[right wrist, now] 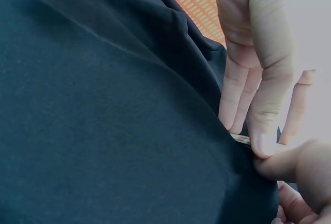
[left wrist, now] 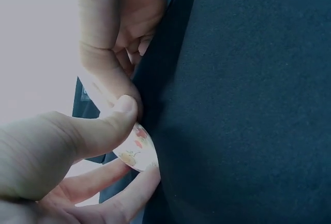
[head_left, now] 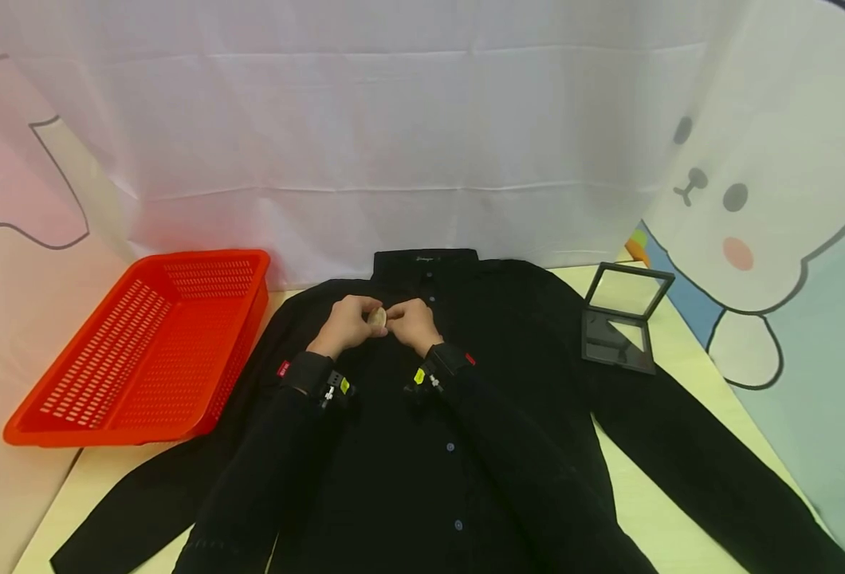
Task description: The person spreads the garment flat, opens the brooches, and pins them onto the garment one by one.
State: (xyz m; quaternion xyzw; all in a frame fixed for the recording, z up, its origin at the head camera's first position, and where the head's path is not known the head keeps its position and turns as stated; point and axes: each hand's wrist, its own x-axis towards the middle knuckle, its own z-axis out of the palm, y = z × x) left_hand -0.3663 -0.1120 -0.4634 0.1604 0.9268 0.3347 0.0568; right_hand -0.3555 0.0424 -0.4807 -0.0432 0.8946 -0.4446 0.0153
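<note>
A black button-up shirt (head_left: 394, 446) lies spread out with its collar at the back. At its upper chest my left hand (head_left: 347, 324) pinches a small round flower-printed badge (head_left: 377, 318) between thumb and fingers. The red and yellow print of the badge (left wrist: 140, 149) shows in the left wrist view, beside the cloth. My right hand (head_left: 411, 323) meets it at the badge's edge, its thumb and fingers pinching the shirt cloth there. Seen in the right wrist view, the left thumb (right wrist: 265, 144) touches the right hand. The back of the badge is hidden.
A red plastic basket (head_left: 110, 440) stands at the left, over part of the shirt's sleeve. At the right, an opened black-framed clear case (head_left: 618, 360) rests on the other sleeve. A pale curtain (head_left: 422, 143) hangs behind the table (head_left: 652, 510).
</note>
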